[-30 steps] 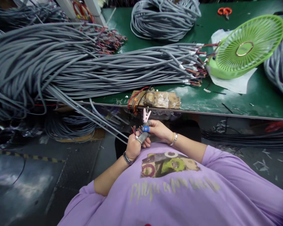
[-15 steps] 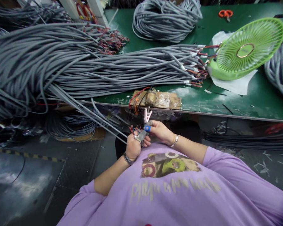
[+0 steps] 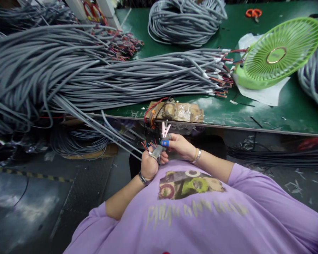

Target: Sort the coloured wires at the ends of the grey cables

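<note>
My left hand point(image 3: 149, 165) is closed round the ends of several grey cables point(image 3: 122, 139), which run down to it from the bench. Thin coloured wires point(image 3: 146, 144) fan out above its fingers, and grey wrapping point(image 3: 157, 151) covers a digit. Close beside it, my right hand point(image 3: 183, 146) is closed in a pinch near the wire tips, with blue tape point(image 3: 164, 143) round a digit. What lies between these fingertips is too small to make out. A pink clip point(image 3: 165, 129) stands just above the right fingertips, below a wooden block point(image 3: 184, 112) at the bench edge.
A thick bundle of grey cables point(image 3: 127, 79) lies along the green bench point(image 3: 214, 109). Behind it is a cable coil point(image 3: 187, 23). A green fan point(image 3: 281, 53) and orange-handled scissors point(image 3: 253, 14) are at the right. More cables point(image 3: 79, 141) lie below the bench.
The coloured wires at my left hand have spread out further to the left and above the fingers. My right fingertips have shifted slightly up, away from the grey wrapping.
</note>
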`<state>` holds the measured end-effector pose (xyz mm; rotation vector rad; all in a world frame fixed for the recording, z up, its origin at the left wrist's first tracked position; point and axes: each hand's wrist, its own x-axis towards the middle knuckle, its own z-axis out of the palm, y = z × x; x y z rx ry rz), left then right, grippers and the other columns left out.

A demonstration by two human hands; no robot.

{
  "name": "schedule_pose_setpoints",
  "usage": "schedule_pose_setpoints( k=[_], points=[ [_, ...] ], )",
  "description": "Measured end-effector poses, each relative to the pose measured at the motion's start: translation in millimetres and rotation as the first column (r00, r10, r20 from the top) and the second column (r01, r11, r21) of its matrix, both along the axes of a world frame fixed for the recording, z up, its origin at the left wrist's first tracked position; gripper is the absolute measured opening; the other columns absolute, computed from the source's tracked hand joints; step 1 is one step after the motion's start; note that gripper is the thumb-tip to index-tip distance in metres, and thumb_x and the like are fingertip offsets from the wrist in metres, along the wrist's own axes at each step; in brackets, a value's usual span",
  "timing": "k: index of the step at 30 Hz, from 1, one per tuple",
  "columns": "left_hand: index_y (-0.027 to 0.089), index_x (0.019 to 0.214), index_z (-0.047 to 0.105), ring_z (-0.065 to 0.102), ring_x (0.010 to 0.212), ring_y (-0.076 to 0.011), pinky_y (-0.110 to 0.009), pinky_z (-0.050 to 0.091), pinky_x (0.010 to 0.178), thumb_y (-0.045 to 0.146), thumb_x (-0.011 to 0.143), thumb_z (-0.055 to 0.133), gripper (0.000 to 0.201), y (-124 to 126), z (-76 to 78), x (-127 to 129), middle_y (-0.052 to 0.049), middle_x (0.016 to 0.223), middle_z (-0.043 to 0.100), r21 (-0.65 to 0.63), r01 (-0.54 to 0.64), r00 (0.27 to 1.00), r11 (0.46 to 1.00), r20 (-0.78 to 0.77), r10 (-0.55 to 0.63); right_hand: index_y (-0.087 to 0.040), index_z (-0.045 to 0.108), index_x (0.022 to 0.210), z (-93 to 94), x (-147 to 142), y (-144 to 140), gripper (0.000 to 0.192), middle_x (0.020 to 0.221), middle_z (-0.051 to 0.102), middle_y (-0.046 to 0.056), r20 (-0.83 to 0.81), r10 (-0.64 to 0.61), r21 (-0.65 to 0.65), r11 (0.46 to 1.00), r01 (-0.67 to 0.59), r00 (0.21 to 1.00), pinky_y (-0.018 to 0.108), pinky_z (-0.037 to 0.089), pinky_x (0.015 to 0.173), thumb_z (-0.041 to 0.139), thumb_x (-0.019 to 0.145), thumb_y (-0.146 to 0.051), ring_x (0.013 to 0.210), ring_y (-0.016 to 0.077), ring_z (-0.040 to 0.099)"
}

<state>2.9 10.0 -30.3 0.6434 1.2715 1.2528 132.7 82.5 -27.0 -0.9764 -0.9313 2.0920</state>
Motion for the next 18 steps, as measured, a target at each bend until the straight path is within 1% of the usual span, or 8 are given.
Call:
schedule_pose_setpoints(
  k=[6, 8, 10, 12, 15, 17, 18],
  points=[
    [0.014, 0.071, 0.059, 0.061, 0.044, -0.0121, -0.02, 0.044, 0.04, 0.044, 0.075, 0.069, 0.031, 3, -3.3, -1, -0.002, 0.059, 0.067, 0.031, -0.079, 0.997, 0.996, 0.008, 0.079, -0.015, 0.058, 0.064, -2.9, -1, -1, 0.031, 0.055, 0.054, -0.004, -0.016, -0.042, 0.027, 0.999, 0.043, 0.999, 0.022, 0.028, 0.049, 0.083, 0.056, -0.032, 0.049, 0.0061, 0.041],
    [0.015, 0.071, 0.059, 0.06, 0.043, -0.0116, -0.019, 0.043, 0.039, 0.044, 0.074, 0.069, 0.031, 4, -2.1, -1, -0.001, 0.059, 0.067, 0.032, -0.093, 0.996, 0.995, 0.017, 0.093, -0.015, 0.059, 0.064, -4.4, 0, -2, 0.03, 0.056, 0.055, -0.004, -0.021, -0.047, 0.032, 0.998, 0.048, 0.999, 0.022, 0.028, 0.05, 0.083, 0.056, -0.031, 0.049, 0.0061, 0.041],
    [0.014, 0.072, 0.06, 0.059, 0.041, -0.0108, -0.019, 0.042, 0.038, 0.044, 0.074, 0.07, 0.031, 3, 0.8, -1, -0.001, 0.057, 0.066, 0.028, -0.1, 0.995, 0.995, 0.024, 0.099, -0.015, 0.059, 0.067, -6.3, 2, -1, 0.031, 0.057, 0.054, -0.005, -0.045, -0.041, 0.01, 0.999, 0.041, 0.998, 0.022, 0.03, 0.05, 0.084, 0.057, -0.031, 0.05, 0.0062, 0.041],
    [0.014, 0.074, 0.062, 0.057, 0.038, -0.0102, -0.019, 0.042, 0.037, 0.044, 0.075, 0.07, 0.03, 0, 4.8, -1, 0.0, 0.055, 0.064, 0.039, -0.106, 0.994, 0.994, 0.033, 0.104, -0.016, 0.058, 0.07, -9.0, 4, 2, 0.035, 0.058, 0.053, -0.005, -0.094, -0.047, -0.047, 0.998, 0.043, 0.994, 0.022, 0.033, 0.051, 0.084, 0.059, -0.036, 0.051, 0.0063, 0.042],
    [0.015, 0.075, 0.064, 0.056, 0.038, -0.0101, -0.02, 0.042, 0.037, 0.042, 0.078, 0.069, 0.028, -5, 10.9, 0, 0.001, 0.054, 0.064, 0.111, -0.094, 0.995, 0.989, 0.028, 0.091, -0.016, 0.057, 0.076, -12.9, 7, 12, 0.041, 0.064, 0.056, -0.003, -0.16, -0.065, -0.144, 0.989, 0.042, 0.985, 0.022, 0.036, 0.05, 0.077, 0.067, -0.051, 0.051, 0.0069, 0.044],
    [0.015, 0.075, 0.065, 0.056, 0.038, -0.0103, -0.02, 0.043, 0.037, 0.041, 0.078, 0.069, 0.027, -7, 14.5, 1, 0.0, 0.056, 0.065, 0.163, -0.067, 0.998, 0.984, 0.016, 0.066, -0.015, 0.059, 0.079, -13.3, 7, 19, 0.047, 0.068, 0.058, -0.001, -0.177, -0.03, -0.17, 0.985, 0.0, 0.984, 0.022, 0.037, 0.05, 0.07, 0.071, -0.06, 0.053, 0.0073, 0.045],
    [0.015, 0.075, 0.065, 0.057, 0.039, -0.0104, -0.02, 0.044, 0.038, 0.041, 0.078, 0.069, 0.026, -7, 16.2, 3, 0.0, 0.056, 0.065, 0.177, -0.053, 0.999, 0.983, 0.012, 0.052, -0.015, 0.06, 0.081, -12.4, 6, 22, 0.049, 0.069, 0.059, 0.0, -0.183, -0.002, -0.163, 0.986, -0.028, 0.983, 0.022, 0.038, 0.05, 0.068, 0.072, -0.063, 0.053, 0.0074, 0.046]
  ],
)
